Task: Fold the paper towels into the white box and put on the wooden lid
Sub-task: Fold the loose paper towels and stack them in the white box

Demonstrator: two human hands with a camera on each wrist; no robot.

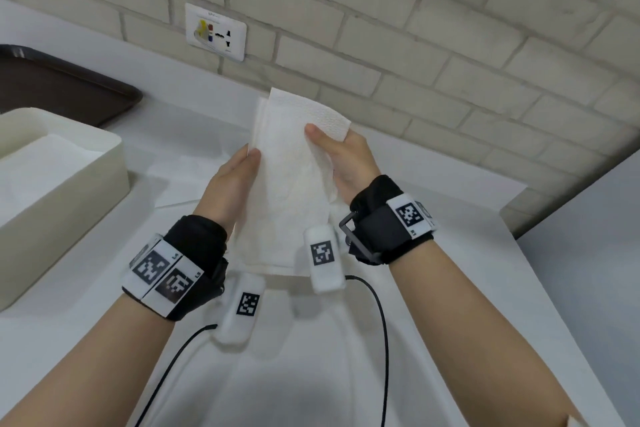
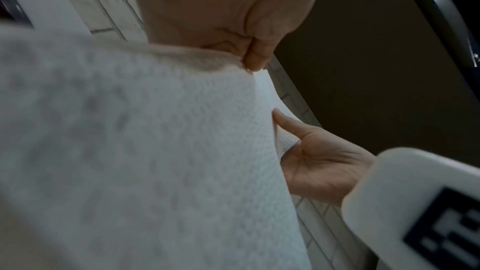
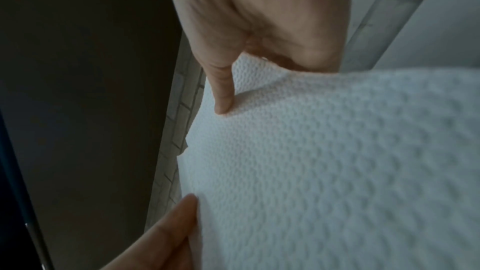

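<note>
Left hand (image 1: 231, 180) and right hand (image 1: 341, 158) pinching folded white embossed paper towel (image 1: 289, 180) above surface; folding step; next, placement into white rectangular box (image 1: 79, 180) near left edge.

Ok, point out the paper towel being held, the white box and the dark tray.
paper towel (image 1: 291, 184), head view, middle of the folded sheet.
white box (image 1: 69, 191), head view, its near side wall.
dark tray (image 1: 69, 87), head view, its bare floor.

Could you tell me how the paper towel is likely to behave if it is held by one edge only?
Probably floppy: the paper towel already bows and hangs between the left hand and right hand. Likely very light, since thumb pinches carry it. Its embossed surface should resist slipping, though it may tear if tugged.
</note>
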